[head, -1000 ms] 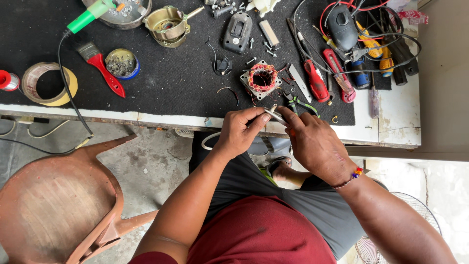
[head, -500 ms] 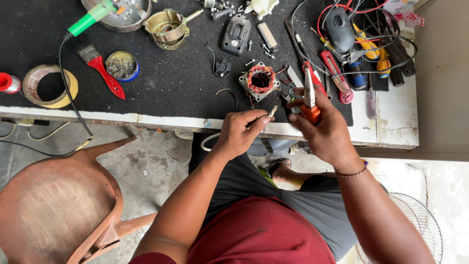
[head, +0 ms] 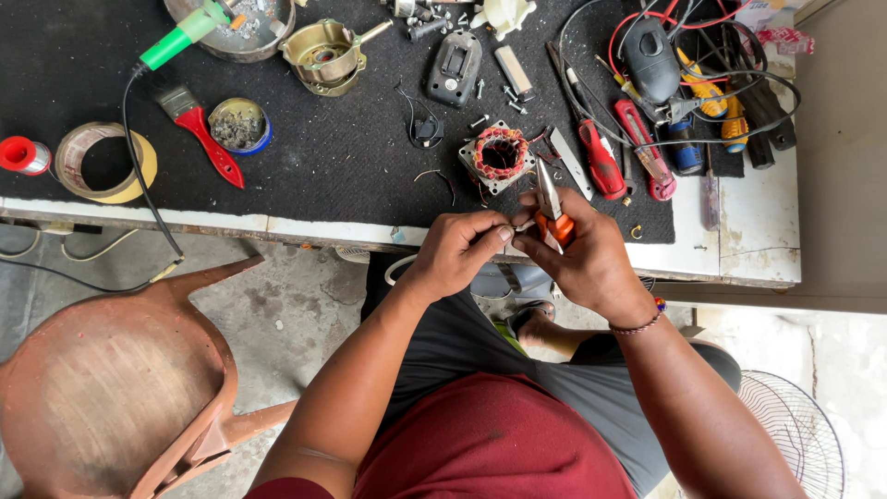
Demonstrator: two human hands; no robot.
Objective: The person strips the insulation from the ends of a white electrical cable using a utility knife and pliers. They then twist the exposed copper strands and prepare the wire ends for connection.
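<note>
My right hand (head: 582, 259) grips orange-handled pliers (head: 551, 205) with the jaws pointing up toward the bench. My left hand (head: 457, 249) pinches a small thin piece, likely a wire end, right beside the pliers at the bench's front edge. Just beyond both hands lies a small motor stator (head: 500, 155) with copper windings on the black mat (head: 323, 157).
Red-handled screwdrivers (head: 601, 157) and tangled cables lie right of the stator. A red brush (head: 201, 131), a tin of small parts (head: 238, 125), a tape roll (head: 103, 162), a solder spool (head: 23, 154) sit left. A brown plastic chair (head: 111, 379) stands lower left, a fan guard (head: 795, 425) lower right.
My right hand picked up the orange-handled pliers from the bench and brought them back to my left hand's fingertips. The left hand stayed in place.
</note>
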